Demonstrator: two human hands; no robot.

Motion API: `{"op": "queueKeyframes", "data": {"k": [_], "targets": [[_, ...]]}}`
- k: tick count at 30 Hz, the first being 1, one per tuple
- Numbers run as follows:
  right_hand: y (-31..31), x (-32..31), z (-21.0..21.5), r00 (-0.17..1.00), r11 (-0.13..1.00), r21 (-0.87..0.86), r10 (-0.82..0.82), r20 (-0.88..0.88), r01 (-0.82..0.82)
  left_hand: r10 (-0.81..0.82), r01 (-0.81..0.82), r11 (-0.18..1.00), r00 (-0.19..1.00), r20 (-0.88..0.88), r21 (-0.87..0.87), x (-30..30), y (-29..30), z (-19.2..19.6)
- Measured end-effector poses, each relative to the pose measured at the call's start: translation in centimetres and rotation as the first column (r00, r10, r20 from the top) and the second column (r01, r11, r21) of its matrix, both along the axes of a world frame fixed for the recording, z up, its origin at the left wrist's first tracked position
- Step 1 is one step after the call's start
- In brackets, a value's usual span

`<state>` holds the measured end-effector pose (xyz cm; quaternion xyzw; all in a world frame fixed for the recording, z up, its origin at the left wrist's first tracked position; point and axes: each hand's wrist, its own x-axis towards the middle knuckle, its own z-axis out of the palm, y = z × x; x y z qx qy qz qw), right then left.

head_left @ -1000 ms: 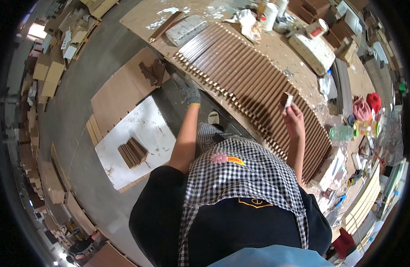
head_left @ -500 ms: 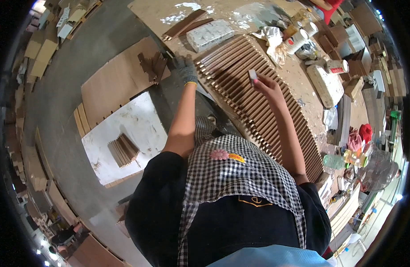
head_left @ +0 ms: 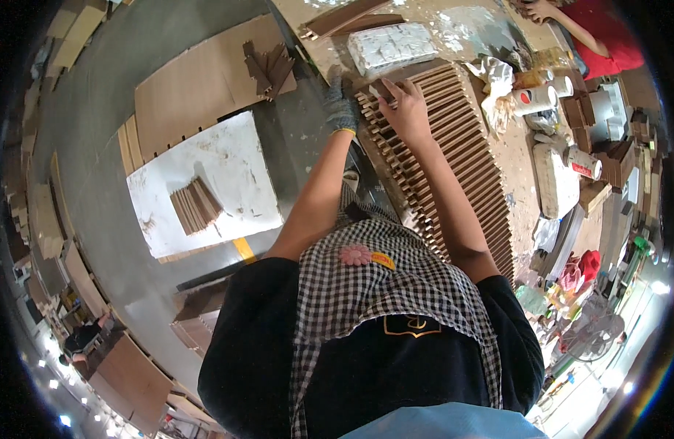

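A long row of brown slats [head_left: 454, 161] stands on edge on the workbench [head_left: 520, 154], like a comb. My left hand [head_left: 340, 106], in a grey glove, rests on the near end of the row at the bench's edge. Beside it my bare right hand [head_left: 404, 110] presses on the top slats at that same end, holding a small pale block against them. My checked apron and dark sleeves fill the lower middle of the view.
A white textured block [head_left: 392, 47] lies just beyond the slats. White bottles [head_left: 538, 99], rags and tubs crowd the bench's right side. On the floor at left lie a white board with a slat stack [head_left: 194, 205] and cardboard sheets [head_left: 198, 80]. Another person's arm [head_left: 571, 25] reaches in at top right.
My right hand has travelled along the slat row from its lower right part to the far end beside my gloved left hand. The view has tilted with it.
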<state>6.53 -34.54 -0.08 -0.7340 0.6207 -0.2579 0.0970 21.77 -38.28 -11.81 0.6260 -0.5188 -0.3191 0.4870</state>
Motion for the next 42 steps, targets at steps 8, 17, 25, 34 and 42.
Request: {"op": "queueKeyframes", "data": {"k": [8, 17, 25, 34, 42], "targets": [[0.0, -0.4, 1.5, 0.988, 0.982, 0.132, -0.119, -0.099, 0.131, -0.003, -0.004, 0.998, 0.994, 0.111, 0.064, 0.0, -0.3, 0.1], [-0.9, -0.9, 1.1, 0.991, 0.994, 0.057, -0.084, -0.104, 0.090, -0.002, 0.016, 0.998, 0.978, 0.210, -0.062, 3.1, -0.7, -4.1], [-7.4, -14.0, -2.3, 0.783, 0.824, 0.046, -0.518, -0.345, 0.565, 0.009, -0.009, 1.000, 1.000, 0.010, -0.018, 0.0, -0.4, 2.0], [-7.0, -14.4, -3.2, 0.903, 0.915, -0.106, -0.402, -0.154, 0.390, -0.042, 0.041, 0.998, 0.999, -0.024, -0.050, 0.7, -0.9, 1.5], [-0.5, -1.2, 2.0, 0.970, 0.985, 0.115, -0.099, -0.220, 0.127, -0.058, 0.061, 0.998, 0.990, 0.129, -0.019, 1.0, -0.4, 2.6]]}}
